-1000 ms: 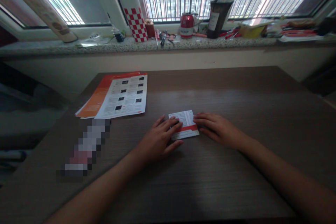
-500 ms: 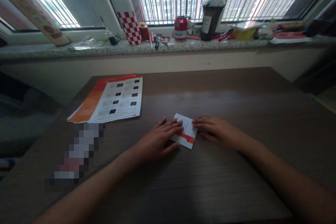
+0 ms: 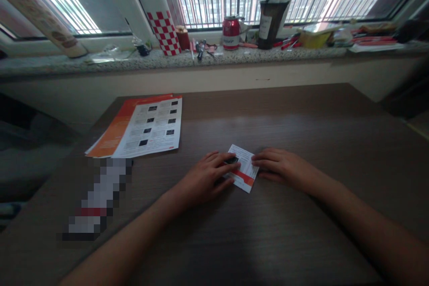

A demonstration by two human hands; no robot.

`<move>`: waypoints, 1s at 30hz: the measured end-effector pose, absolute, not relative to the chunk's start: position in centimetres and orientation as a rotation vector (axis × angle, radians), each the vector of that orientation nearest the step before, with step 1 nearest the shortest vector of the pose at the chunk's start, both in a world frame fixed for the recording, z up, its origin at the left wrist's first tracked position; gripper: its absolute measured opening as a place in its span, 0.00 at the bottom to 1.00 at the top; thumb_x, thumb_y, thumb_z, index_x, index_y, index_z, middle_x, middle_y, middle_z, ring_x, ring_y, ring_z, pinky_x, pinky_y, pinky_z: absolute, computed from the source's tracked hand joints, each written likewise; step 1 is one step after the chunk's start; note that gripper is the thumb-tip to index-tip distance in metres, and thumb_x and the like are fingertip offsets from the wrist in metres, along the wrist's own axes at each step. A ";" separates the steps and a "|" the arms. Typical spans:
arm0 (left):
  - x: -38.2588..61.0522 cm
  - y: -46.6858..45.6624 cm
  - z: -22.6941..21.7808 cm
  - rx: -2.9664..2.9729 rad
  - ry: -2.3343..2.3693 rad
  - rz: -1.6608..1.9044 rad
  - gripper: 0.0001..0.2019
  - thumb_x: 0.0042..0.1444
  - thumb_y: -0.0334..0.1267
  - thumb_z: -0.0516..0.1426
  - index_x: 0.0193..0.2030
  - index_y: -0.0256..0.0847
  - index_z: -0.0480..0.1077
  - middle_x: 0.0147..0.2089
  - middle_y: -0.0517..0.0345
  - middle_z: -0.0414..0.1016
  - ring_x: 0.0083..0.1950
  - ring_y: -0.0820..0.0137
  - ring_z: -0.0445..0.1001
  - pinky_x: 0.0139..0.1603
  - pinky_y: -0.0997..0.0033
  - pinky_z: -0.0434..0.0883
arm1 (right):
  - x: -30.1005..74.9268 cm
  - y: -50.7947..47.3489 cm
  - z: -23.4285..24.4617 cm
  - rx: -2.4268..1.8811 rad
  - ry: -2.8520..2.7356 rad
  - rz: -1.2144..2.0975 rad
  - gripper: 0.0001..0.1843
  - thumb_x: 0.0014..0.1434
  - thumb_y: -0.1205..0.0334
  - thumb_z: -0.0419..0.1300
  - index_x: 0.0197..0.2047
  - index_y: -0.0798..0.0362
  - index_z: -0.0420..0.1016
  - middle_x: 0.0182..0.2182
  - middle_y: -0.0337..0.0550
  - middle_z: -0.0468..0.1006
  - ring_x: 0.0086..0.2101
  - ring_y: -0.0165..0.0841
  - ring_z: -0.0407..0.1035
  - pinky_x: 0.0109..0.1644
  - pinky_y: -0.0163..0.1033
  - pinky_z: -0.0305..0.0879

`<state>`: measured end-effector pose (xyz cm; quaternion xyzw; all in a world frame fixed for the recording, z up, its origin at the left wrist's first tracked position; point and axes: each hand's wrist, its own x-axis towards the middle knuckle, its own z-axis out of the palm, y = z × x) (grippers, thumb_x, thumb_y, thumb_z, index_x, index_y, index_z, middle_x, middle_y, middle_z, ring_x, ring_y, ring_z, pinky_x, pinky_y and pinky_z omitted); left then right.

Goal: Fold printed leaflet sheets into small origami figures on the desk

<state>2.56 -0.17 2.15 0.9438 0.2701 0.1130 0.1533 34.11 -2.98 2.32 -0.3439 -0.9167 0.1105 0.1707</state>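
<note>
Brown wooden counter [image 3: 301,116] | left hand [image 3: 204,178], right hand [image 3: 281,167], grips spread flat, pressed small folded white-and-orange paper leaflet [image 3: 244,170] | light, limp; seemingly best pinched at edges.

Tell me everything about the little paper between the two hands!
The little paper is white, seemingly folded, with tiny print and an orange-red stripe near its lower edge. It lies flat, turned askew, on the brown wooden table. The left hand rests fingers on its left part; the right hand touches its right edge with fingertips.
</note>
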 end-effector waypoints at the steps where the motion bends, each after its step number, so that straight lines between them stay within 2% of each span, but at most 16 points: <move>1: 2.5 -0.2 2.1 2.708 0.771 0.317 0.23 0.72 0.43 0.59 0.73 0.53 0.66 0.75 0.52 0.64 0.74 0.56 0.65 0.76 0.42 0.60 | 34.1 -3.0 2.3 -0.966 -2.605 0.306 0.17 0.71 0.62 0.62 0.61 0.51 0.79 0.57 0.53 0.82 0.54 0.44 0.77 0.58 0.53 0.77; 16: 2.3 -0.2 2.1 2.656 0.733 0.354 0.29 0.66 0.47 0.65 0.72 0.53 0.65 0.76 0.51 0.63 0.75 0.54 0.64 0.77 0.40 0.57 | 33.7 -3.0 1.9 -0.861 -2.542 0.346 0.15 0.74 0.63 0.57 0.57 0.48 0.82 0.53 0.48 0.85 0.52 0.42 0.79 0.55 0.50 0.79; 21: 2.5 -0.2 1.6 2.651 0.747 0.404 0.23 0.67 0.41 0.65 0.67 0.51 0.68 0.74 0.52 0.67 0.72 0.57 0.68 0.77 0.42 0.58 | 33.2 -3.0 2.1 -0.960 -2.435 0.449 0.11 0.74 0.61 0.57 0.52 0.49 0.81 0.47 0.48 0.85 0.46 0.40 0.80 0.50 0.47 0.78; 26: 2.5 -0.2 1.7 2.638 0.860 0.493 0.09 0.69 0.40 0.62 0.54 0.44 0.73 0.69 0.49 0.71 0.66 0.55 0.73 0.66 0.48 0.71 | 32.7 -3.2 2.2 -1.093 -2.358 0.515 0.09 0.75 0.61 0.56 0.48 0.50 0.78 0.42 0.47 0.84 0.43 0.39 0.79 0.47 0.44 0.76; 30: 2.3 -0.2 2.1 2.685 0.921 0.465 0.08 0.69 0.43 0.62 0.52 0.45 0.76 0.54 0.50 0.77 0.53 0.57 0.77 0.55 0.52 0.75 | 32.3 -3.2 2.1 -1.189 -2.294 0.512 0.08 0.74 0.61 0.56 0.45 0.49 0.77 0.39 0.45 0.83 0.40 0.38 0.78 0.43 0.42 0.74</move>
